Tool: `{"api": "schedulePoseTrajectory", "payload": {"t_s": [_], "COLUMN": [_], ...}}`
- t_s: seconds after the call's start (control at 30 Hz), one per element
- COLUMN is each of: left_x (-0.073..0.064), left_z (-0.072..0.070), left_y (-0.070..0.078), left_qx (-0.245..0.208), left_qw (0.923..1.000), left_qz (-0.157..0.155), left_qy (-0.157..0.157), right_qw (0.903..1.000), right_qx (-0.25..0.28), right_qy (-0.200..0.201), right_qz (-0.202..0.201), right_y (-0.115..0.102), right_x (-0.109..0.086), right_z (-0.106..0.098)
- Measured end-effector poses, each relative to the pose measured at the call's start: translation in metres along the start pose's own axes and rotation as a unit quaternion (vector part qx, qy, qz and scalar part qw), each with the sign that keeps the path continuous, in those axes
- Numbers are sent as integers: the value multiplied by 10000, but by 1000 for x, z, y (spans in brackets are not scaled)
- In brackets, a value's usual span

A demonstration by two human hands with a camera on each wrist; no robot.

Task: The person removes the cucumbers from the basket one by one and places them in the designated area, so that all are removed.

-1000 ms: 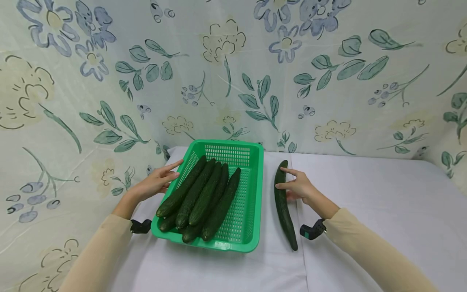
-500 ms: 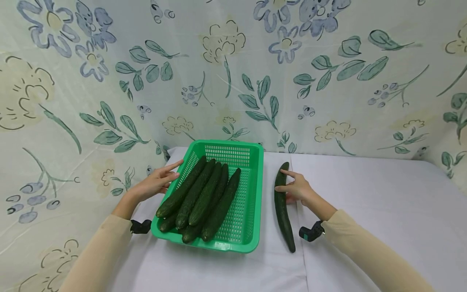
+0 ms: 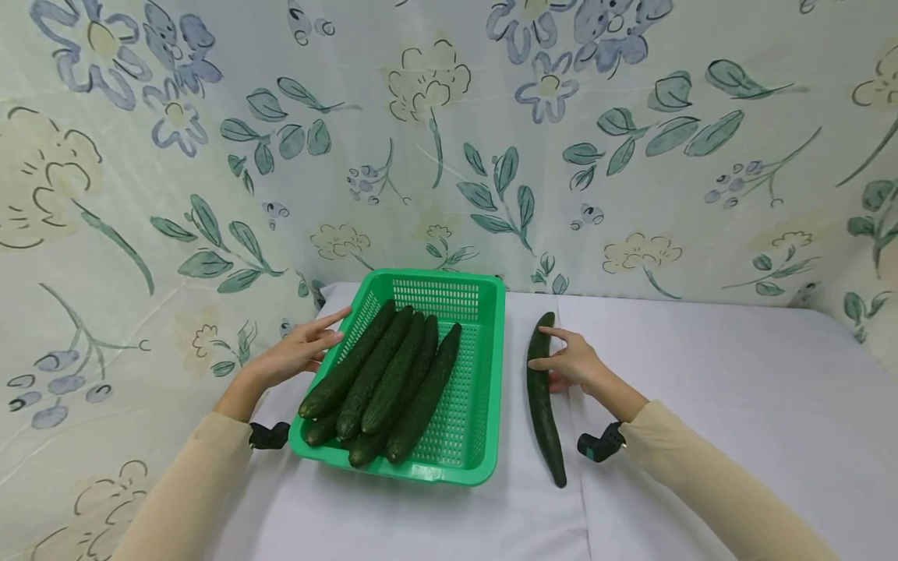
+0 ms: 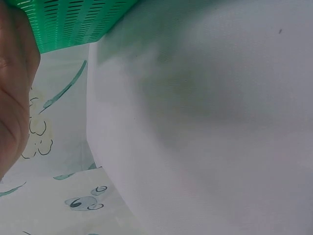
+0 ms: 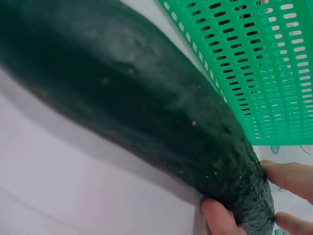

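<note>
A long dark green cucumber (image 3: 544, 417) lies lengthwise on the white cloth, right of a green plastic basket (image 3: 494, 374). My right hand (image 3: 578, 365) holds it near its far end, thumb and fingers on opposite sides. Close up in the right wrist view, the fingertips (image 5: 288, 178) press both sides of the bumpy skin. On the basket's left side, my left hand (image 3: 298, 351) touches the rim with extended fingers; part of that hand is hidden behind the basket wall. Inside the basket, several cucumbers (image 3: 393, 386) are piled toward the left, all pointing away from me.
White cloth (image 3: 701, 389) covers the table, with a seam running forward beside the loose cucumber. A floral curtain (image 3: 449, 156) hangs behind the table and along its left side. Bare mesh floor shows in the basket's right part.
The loose cucumber has slid slightly toward me, its near end swinging a little left, with the right hand shifting along. The left hand and the basket stay practically still.
</note>
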State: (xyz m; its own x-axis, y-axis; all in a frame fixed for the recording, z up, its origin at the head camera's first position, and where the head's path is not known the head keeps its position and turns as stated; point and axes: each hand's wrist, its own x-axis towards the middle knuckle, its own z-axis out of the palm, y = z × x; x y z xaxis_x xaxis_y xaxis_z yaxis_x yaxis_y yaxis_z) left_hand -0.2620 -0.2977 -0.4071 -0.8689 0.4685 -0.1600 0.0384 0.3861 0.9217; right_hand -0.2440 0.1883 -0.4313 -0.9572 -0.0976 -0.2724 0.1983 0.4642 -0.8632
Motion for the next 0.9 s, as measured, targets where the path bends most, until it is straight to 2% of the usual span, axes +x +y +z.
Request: {"api": "schedulePoseTrajectory", "payload": {"t_s": [0.13,0.33,0.67,0.9], "left_x": [-1,-1,1,1], "left_z": [0,1,-1,0], "left_y": [-1,0,1,0], "left_qx": [-7,25,-9,-45], "left_qw": [10000,10000,10000,10000], "left_qz": [-1,10,77,48], "left_qy": [-7,10,-29,-22], "right_qw": [10000,9992,9988,9964], "right_qx": [-76,-360,73,501], "right_qy": [-31,163,282,219], "right_qz": [-41,-77,-386,-641], "right_y": [-1,-8,-46,-77], "right_x": [-1,1,1,3], "right_z": [-2,-12,-33,-32]}}
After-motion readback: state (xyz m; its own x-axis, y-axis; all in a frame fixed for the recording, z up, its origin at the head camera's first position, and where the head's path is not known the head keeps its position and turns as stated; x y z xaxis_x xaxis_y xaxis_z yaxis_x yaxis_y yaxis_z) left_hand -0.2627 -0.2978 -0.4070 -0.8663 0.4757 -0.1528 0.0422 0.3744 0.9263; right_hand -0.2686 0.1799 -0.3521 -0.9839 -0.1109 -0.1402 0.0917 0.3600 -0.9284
